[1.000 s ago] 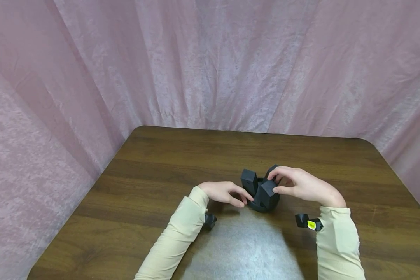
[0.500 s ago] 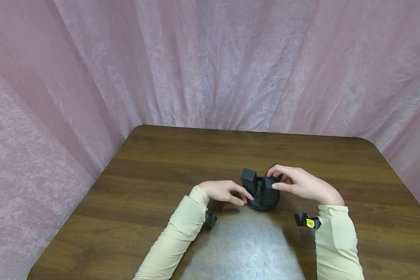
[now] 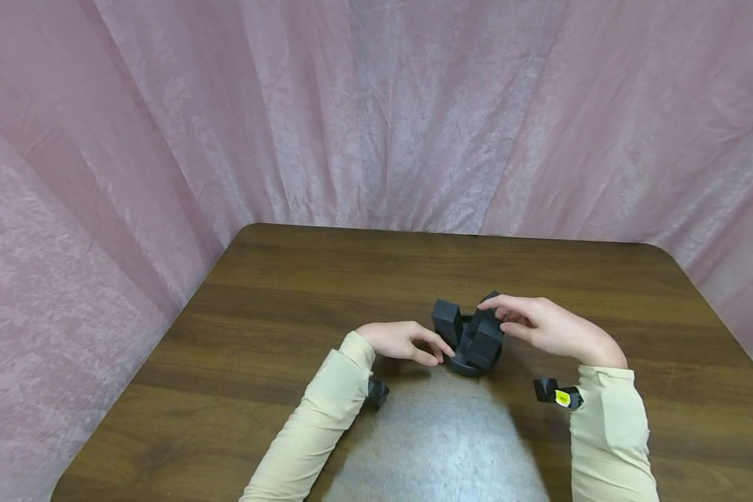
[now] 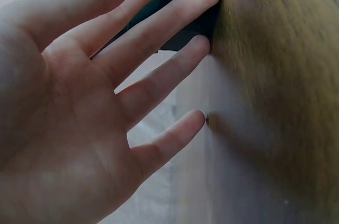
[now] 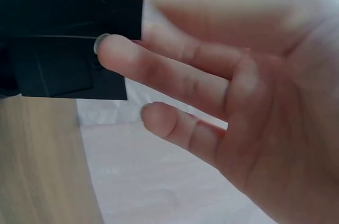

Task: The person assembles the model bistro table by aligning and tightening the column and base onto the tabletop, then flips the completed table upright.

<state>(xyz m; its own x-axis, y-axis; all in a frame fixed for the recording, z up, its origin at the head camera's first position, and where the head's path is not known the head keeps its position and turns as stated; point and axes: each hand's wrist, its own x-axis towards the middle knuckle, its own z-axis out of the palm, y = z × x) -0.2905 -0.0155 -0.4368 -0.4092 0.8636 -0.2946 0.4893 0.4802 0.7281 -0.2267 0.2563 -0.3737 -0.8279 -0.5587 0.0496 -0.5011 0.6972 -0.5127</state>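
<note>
A round black base (image 3: 463, 367) rests on the table, carrying upright black blocks: a left block (image 3: 447, 322), a front block (image 3: 486, 344) and a far block partly hidden by fingers. My left hand (image 3: 406, 341) lies at the left of the base, fingers spread and nearly straight, fingertips touching its side. My right hand (image 3: 549, 328) is at the right of the blocks with loosely bent fingers. In the right wrist view, one fingertip touches a black block (image 5: 58, 70) with raised markings, while the thumb stands beside its edge.
The brown wooden table (image 3: 326, 272) has rounded far corners. Pink curtains (image 3: 376, 125) hang behind it and along the left. Each sleeve carries a small black wrist camera, one at the left (image 3: 377, 394) and one at the right (image 3: 558, 394).
The front block has turned and leans differently on the base. My right hand has shifted slightly right, its thumb moving off the front block's near top. The left hand has stayed in place.
</note>
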